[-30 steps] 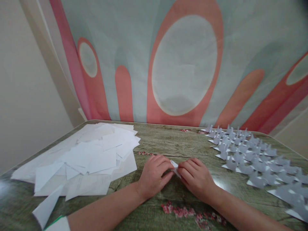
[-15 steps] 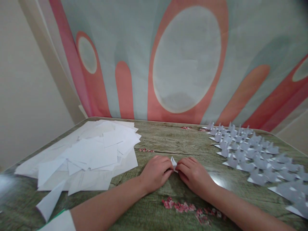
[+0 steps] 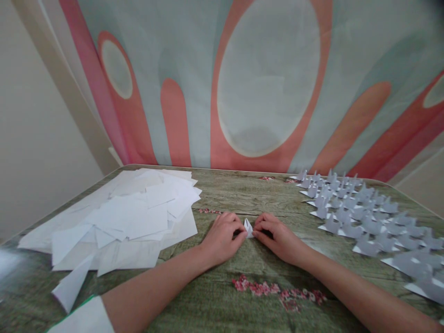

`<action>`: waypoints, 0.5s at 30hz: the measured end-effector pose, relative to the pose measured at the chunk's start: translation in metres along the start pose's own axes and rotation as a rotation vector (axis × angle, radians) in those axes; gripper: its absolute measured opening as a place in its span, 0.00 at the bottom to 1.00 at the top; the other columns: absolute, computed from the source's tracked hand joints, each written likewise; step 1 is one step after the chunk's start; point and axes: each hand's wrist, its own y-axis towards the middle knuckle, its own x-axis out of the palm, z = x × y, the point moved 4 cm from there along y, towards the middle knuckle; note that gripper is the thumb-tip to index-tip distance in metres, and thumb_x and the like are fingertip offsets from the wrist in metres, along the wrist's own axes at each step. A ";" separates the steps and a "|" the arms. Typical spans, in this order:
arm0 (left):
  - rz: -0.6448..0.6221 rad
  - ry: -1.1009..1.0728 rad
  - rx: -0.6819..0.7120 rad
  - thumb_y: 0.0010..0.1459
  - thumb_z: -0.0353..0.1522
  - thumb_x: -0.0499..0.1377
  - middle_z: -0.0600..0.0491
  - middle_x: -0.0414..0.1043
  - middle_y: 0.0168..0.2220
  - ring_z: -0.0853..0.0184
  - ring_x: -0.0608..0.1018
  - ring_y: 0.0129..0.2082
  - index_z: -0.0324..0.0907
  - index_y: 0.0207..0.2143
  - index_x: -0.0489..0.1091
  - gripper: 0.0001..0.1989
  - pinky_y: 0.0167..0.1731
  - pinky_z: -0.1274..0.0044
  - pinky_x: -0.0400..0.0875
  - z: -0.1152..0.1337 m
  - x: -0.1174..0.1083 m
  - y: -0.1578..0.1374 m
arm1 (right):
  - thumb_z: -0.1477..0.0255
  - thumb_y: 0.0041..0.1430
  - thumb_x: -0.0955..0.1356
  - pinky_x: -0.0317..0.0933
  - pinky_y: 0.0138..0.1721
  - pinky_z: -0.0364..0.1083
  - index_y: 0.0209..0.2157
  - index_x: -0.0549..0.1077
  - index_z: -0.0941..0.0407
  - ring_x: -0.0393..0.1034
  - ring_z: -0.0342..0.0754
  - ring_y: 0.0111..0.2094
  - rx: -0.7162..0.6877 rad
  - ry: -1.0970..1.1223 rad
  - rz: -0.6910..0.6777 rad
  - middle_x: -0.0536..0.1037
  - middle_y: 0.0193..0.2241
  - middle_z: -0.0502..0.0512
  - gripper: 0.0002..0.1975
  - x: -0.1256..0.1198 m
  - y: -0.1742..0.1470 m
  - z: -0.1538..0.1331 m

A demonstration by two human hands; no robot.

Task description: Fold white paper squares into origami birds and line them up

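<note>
A small white folded paper piece [image 3: 248, 228] stands upright between my two hands near the middle of the table, its tip pointing up. My left hand [image 3: 225, 235] pinches its left lower edge between thumb and fingers. On the opposite side, my right hand [image 3: 275, 235] pinches the right lower corner with thumb and forefinger. The fingertips hide part of its base. Both forearms rest low over the wood-patterned table [image 3: 194, 296].
Loose white paper sheets [image 3: 145, 222] lie in a spread pile on the left, with a folded strip [image 3: 72, 284] at its front. Rows of folded white paper figures [image 3: 367, 222] stand on the right. A patterned backdrop [image 3: 197, 55] rises behind the table.
The fingers have shifted outward slightly, so more of the folded paper shows between them. The whole view has tilted a little downward.
</note>
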 end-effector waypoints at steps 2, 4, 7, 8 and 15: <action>0.009 0.002 -0.022 0.53 0.31 0.56 0.53 0.66 0.33 0.64 0.67 0.38 0.42 0.28 0.70 0.04 0.40 0.71 0.58 -0.001 0.000 0.001 | 0.74 0.57 0.64 0.59 0.37 0.46 0.25 0.69 0.57 0.64 0.45 0.34 0.011 0.015 0.002 0.69 0.30 0.53 0.07 0.000 0.001 0.001; 0.012 0.001 -0.038 0.53 0.31 0.57 0.53 0.66 0.33 0.64 0.67 0.39 0.43 0.28 0.71 0.04 0.40 0.71 0.58 -0.002 0.001 0.001 | 0.74 0.56 0.64 0.59 0.36 0.46 0.25 0.69 0.57 0.64 0.45 0.33 0.019 0.023 0.001 0.68 0.29 0.52 0.07 0.000 0.002 0.001; 0.011 0.007 -0.052 0.53 0.32 0.57 0.54 0.66 0.33 0.64 0.67 0.39 0.43 0.27 0.70 0.05 0.40 0.71 0.58 -0.005 0.001 0.002 | 0.74 0.56 0.64 0.58 0.36 0.45 0.25 0.69 0.57 0.63 0.45 0.33 0.031 0.021 0.003 0.68 0.29 0.52 0.07 0.001 0.002 0.002; 0.012 0.011 -0.054 0.53 0.33 0.57 0.54 0.66 0.33 0.64 0.66 0.38 0.43 0.27 0.70 0.05 0.40 0.71 0.58 -0.005 0.002 0.002 | 0.74 0.56 0.64 0.58 0.36 0.45 0.25 0.69 0.57 0.63 0.45 0.33 0.036 0.020 0.011 0.68 0.29 0.52 0.07 0.001 0.002 0.003; 0.020 0.028 -0.061 0.53 0.33 0.57 0.54 0.65 0.33 0.64 0.66 0.39 0.42 0.26 0.70 0.05 0.41 0.70 0.57 -0.007 0.004 0.003 | 0.74 0.54 0.66 0.58 0.38 0.47 0.25 0.71 0.57 0.63 0.46 0.35 0.056 0.003 0.042 0.68 0.31 0.54 0.04 0.003 0.003 0.007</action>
